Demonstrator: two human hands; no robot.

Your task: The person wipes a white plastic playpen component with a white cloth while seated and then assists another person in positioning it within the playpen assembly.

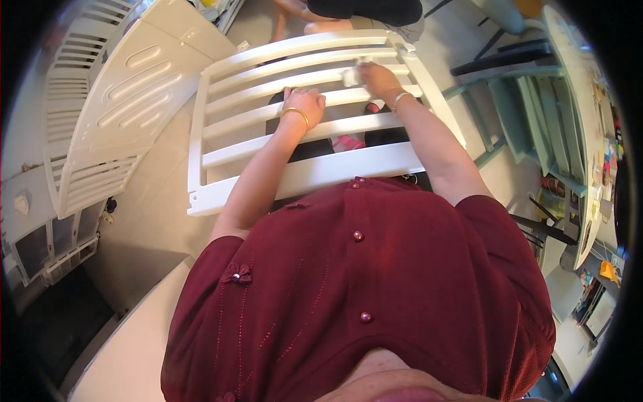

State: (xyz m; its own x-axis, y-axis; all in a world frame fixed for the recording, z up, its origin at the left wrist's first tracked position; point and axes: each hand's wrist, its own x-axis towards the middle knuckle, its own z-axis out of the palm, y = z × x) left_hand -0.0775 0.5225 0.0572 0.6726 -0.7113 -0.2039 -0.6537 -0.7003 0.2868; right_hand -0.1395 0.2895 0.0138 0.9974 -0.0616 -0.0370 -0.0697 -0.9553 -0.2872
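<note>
A white slatted panel (348, 163), like the side of a crib, lies across my lap with its slats running left to right. My left hand (305, 107) is closed over one of the middle slats, fingers bent around it. Further up and to the right, my right hand (382, 82) presses a crumpled white cloth (351, 77) against a slat. Its fingers are partly blurred. Between the slats, dark trouser legs and a bit of pink footwear (349, 143) show below.
A large white board (137, 80) with moulded grooves leans at the left, beside another white slatted panel (77, 60). Beyond the panel, another person (365, 10) in dark clothing sits or crouches. Green slatted furniture (529, 120) and a cluttered table (593, 134) stand at the right.
</note>
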